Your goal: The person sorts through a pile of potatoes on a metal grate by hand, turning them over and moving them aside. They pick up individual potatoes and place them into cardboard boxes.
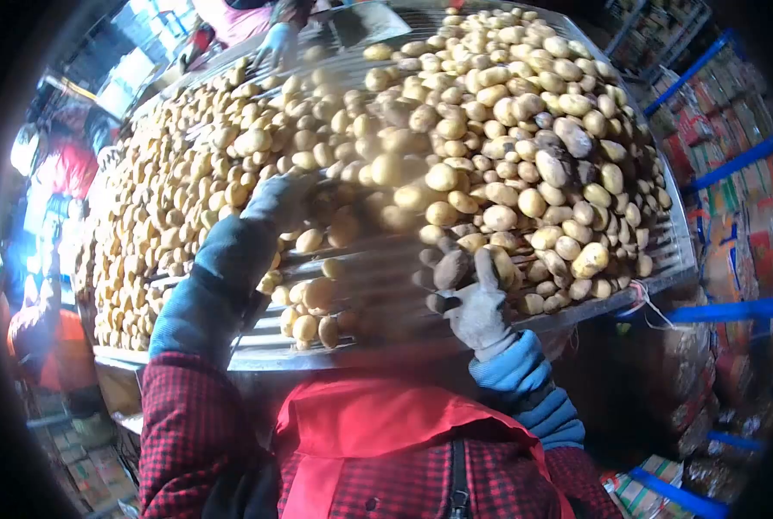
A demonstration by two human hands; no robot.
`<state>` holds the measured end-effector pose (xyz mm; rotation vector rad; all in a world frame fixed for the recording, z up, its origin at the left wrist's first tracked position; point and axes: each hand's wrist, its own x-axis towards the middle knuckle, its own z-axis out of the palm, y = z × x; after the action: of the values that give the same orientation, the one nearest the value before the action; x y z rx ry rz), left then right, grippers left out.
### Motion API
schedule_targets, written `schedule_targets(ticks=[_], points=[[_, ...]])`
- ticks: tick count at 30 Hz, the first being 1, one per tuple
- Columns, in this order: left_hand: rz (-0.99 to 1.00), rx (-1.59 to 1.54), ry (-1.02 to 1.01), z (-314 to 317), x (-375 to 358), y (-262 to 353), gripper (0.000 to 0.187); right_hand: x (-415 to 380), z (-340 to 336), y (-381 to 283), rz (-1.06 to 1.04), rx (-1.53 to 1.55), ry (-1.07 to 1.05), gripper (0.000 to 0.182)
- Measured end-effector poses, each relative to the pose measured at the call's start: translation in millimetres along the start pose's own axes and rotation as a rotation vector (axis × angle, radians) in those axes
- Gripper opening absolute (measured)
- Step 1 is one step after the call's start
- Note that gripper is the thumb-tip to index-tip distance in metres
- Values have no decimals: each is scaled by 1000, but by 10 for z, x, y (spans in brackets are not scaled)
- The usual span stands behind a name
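Observation:
Potatoes (525, 203) cover much of a slatted metal table (386, 294) in front of me. My right hand (480, 313), in a pale glove with dark fingertips, is at the near side of the heap. Its fingers and thumb are curled around a dark, dirty potato (450, 270). My left hand (281, 197), also gloved, reaches forward among the potatoes left of the middle. Motion blur and shadow hide its fingers, so its grip does not show. Below it, between my arms, lies a small group of potatoes (309, 307) on the slats.
Across the table is another person's gloved hand (278, 43), near a flat metal plate (369, 24). More people stand at the left, one in an orange garment (62, 350). Stacked filled sacks (732, 208) and blue bars (737, 164) line the right. A string (650, 303) hangs at the table's right corner.

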<state>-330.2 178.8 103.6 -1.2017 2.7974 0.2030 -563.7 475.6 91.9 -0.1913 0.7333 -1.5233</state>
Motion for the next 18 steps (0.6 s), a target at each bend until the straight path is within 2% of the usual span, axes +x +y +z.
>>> schedule_targets(ticks=[1,2,3,5,7,8,9,11,13,14,15,16,17,18], points=[[-8,-74,20,24,38,5,45,-15,3,-20,42,32,1,61],[48,-66,147,167,60,-105,48,-18,-11,0,27,46,26,61],[25,-104,110,93,42,-35,55,-20,-33,32,13,59,53,63],[-113,-366,-47,-100,0,74,49,-31,-61,15,49,87,90,58],[-182,-646,3,-177,-85,164,46,-40,-104,0,100,70,115,52],[-139,-804,83,-94,-68,158,46,-46,-105,4,85,97,70,49],[15,-929,151,14,-40,175,44,-62,-83,-4,70,124,28,48],[5,-792,-2,-532,-193,953,43,-89,-25,-36,13,110,-25,53],[396,-912,-78,-573,-201,1343,41,-109,52,-110,-67,25,-52,66],[530,-840,-97,-699,-206,1586,42,-219,58,-158,-245,-414,-114,74],[664,-765,-115,-809,-192,1808,43,-224,-18,-198,-311,-562,-121,75],[733,-676,19,-823,-108,1959,48,-216,-75,-254,-375,-711,-124,75],[799,-587,149,-824,2,2094,53,-312,-119,-331,-262,-450,-94,73],[734,-584,243,-766,136,2215,65,-416,-110,-436,-166,-181,-40,71]])
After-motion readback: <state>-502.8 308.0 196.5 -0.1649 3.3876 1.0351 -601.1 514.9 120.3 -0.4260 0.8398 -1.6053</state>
